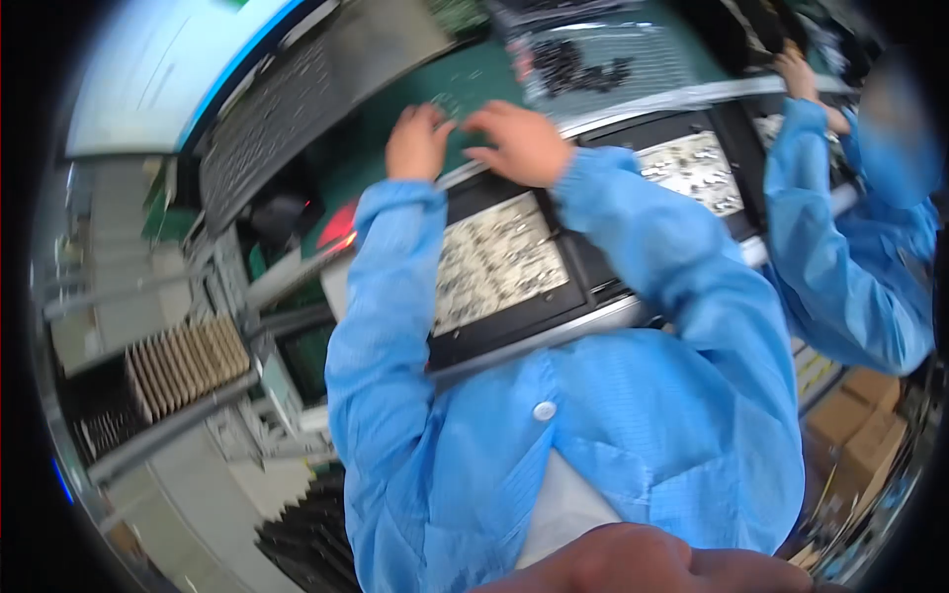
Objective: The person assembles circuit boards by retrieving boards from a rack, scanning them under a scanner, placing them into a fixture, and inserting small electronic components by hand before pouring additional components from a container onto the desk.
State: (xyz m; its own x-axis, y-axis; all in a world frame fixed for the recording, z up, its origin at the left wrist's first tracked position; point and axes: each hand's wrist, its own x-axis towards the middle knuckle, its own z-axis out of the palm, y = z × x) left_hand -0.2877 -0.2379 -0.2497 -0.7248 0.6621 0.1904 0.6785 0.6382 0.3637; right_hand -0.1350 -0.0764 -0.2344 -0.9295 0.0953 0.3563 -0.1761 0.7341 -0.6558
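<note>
My left hand (415, 144) reaches over the green work mat (381, 117), its fingers slightly bent and a little apart. Close to its fingertips lie small shiny pieces (447, 102), too blurred to name. To the right, my right hand (520, 144) hovers at the mat's near edge with thumb and fingers apart. No held object shows in either hand. Below both hands sits a black frame (578, 259) with a pale circuit-board panel (499, 262) dotted with small parts, partly covered by my left sleeve.
A second pale panel (692, 173) lies to the right. Behind it, a clear plastic bag (613, 74) bears dark small parts. A keyboard (272, 128) and lit screen (168, 69) stand left. A co-worker's blue sleeve (806, 188) is close on my right. Lower left is a ribbed rack (188, 366).
</note>
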